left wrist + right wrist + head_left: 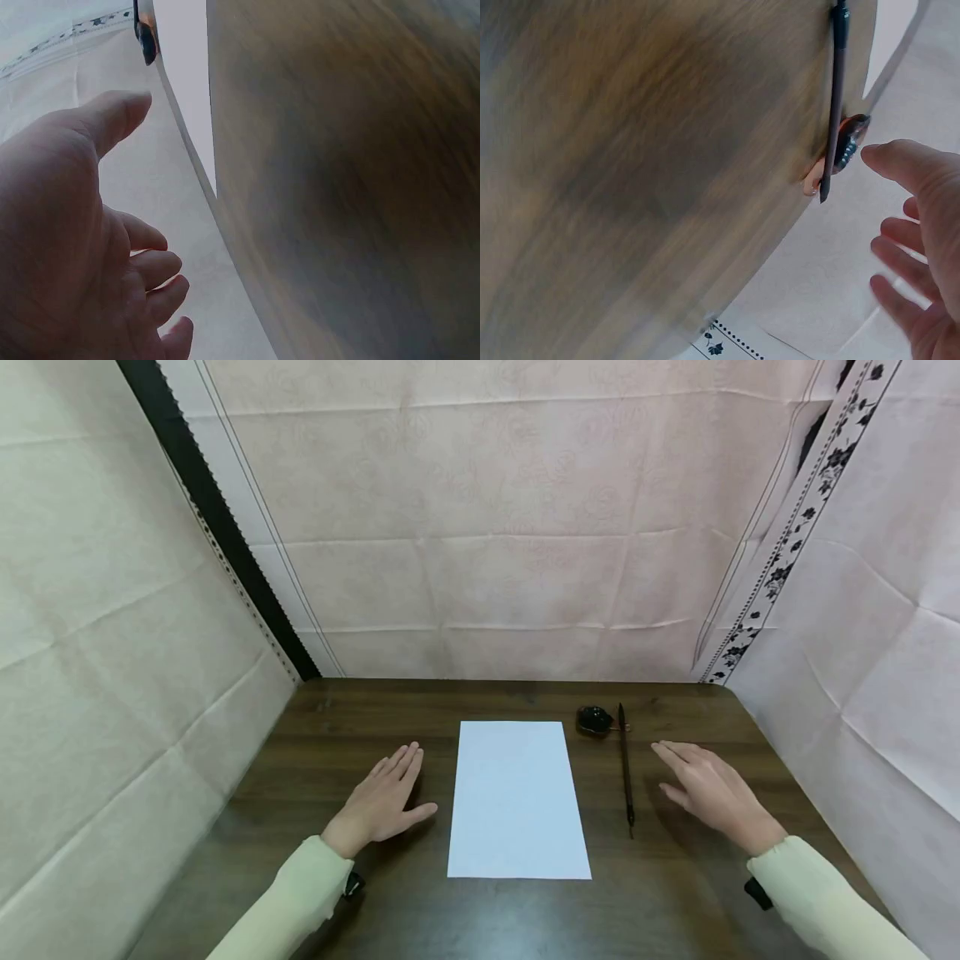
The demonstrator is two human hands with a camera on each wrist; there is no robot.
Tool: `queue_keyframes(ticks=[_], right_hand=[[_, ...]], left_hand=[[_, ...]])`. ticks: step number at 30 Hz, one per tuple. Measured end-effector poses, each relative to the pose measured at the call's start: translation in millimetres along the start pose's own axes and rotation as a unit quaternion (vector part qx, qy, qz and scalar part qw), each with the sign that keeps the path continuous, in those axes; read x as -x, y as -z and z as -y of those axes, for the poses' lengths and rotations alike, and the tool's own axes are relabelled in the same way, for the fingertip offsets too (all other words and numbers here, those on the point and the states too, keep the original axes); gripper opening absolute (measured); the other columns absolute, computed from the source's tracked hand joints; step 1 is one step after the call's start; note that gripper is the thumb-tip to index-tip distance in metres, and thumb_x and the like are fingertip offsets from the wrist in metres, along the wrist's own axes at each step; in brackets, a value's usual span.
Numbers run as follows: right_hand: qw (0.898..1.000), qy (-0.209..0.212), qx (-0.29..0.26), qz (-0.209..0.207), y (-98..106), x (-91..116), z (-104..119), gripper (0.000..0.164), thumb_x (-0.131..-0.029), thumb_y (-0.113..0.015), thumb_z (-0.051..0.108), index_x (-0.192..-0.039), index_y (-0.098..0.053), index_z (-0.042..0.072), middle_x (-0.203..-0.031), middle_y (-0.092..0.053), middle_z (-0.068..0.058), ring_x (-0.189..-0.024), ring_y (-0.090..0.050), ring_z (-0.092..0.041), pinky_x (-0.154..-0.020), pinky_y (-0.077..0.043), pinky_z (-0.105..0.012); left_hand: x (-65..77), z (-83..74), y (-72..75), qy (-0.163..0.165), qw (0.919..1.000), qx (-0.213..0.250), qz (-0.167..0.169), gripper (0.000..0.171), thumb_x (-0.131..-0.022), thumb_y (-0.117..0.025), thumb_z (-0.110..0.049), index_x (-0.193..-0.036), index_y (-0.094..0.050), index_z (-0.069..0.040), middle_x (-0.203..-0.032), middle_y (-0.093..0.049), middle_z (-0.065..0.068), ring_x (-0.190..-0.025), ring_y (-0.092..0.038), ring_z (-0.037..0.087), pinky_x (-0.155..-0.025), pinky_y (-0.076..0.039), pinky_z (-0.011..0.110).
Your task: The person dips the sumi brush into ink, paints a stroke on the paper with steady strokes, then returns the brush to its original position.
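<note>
A blank white sheet of paper lies on the brown wooden table between my hands. To its left is my left hand, fingers extended and thumb pointing toward the sheet, holding nothing. Right of the paper lies a slim dark pen-like stick, its far end across a short light stem of a small glossy black object. The right wrist view shows this black object with an orange-brown edge; its exact kind is unclear. My right hand is to the right of the stick, palm down, fingers loosely extended, touching neither item.
White cloth hangs behind the table and along both sides. A dark strip runs down the back left corner, and a flower-patterned border down the right one. Dark bands show at both wrists.
</note>
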State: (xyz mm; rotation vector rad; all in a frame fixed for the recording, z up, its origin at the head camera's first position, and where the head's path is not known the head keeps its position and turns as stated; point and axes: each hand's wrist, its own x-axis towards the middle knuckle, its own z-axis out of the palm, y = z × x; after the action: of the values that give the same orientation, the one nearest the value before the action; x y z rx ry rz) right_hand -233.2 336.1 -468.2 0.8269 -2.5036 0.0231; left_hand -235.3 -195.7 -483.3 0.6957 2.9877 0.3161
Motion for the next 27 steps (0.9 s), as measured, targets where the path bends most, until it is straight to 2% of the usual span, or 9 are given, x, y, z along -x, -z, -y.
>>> queue_keyframes(ticks=[7, 17, 27], right_hand=[[0.998, 0.002, -0.012, 0.063, 2, -13, -4, 0.058, -0.085, -0.088, 0.011, -0.135, -0.065, -0.007, -0.128, -0.071, -0.023, -0.117, -0.070, -0.041, -0.097, -0.060, -0.054], [0.996, 0.046, -0.008, 0.074, -12, -30, -14, 0.055, -0.082, -0.091, 0.011, -0.130, -0.069, -0.006, -0.122, -0.073, -0.021, -0.113, -0.071, -0.036, -0.096, -0.061, -0.050], [0.994, 0.075, 0.006, 0.080, -29, -36, -15, 0.052, -0.080, -0.091, 0.009, -0.126, -0.071, -0.005, -0.120, -0.074, -0.021, -0.109, -0.073, -0.035, -0.091, -0.063, -0.047]], left_hand=[[-7.3, -9.2, -1.9, -0.024, 0.9996, 0.000, 0.014, 0.092, -0.105, -0.056, -0.054, -0.165, -0.023, 0.007, -0.175, -0.019, 0.024, -0.164, -0.020, 0.041, -0.132, -0.023, 0.058], [-18.0, -21.2, -5.3, -0.039, 0.9982, -0.002, 0.046, 0.091, -0.106, -0.056, -0.054, -0.165, -0.023, 0.007, -0.175, -0.019, 0.024, -0.165, -0.019, 0.039, -0.133, -0.023, 0.053], [-24.8, -26.2, -10.0, -0.050, 0.9973, -0.001, 0.054, 0.091, -0.104, -0.060, -0.051, -0.164, -0.025, 0.008, -0.174, -0.022, 0.025, -0.163, -0.023, 0.041, -0.132, -0.026, 0.055]])
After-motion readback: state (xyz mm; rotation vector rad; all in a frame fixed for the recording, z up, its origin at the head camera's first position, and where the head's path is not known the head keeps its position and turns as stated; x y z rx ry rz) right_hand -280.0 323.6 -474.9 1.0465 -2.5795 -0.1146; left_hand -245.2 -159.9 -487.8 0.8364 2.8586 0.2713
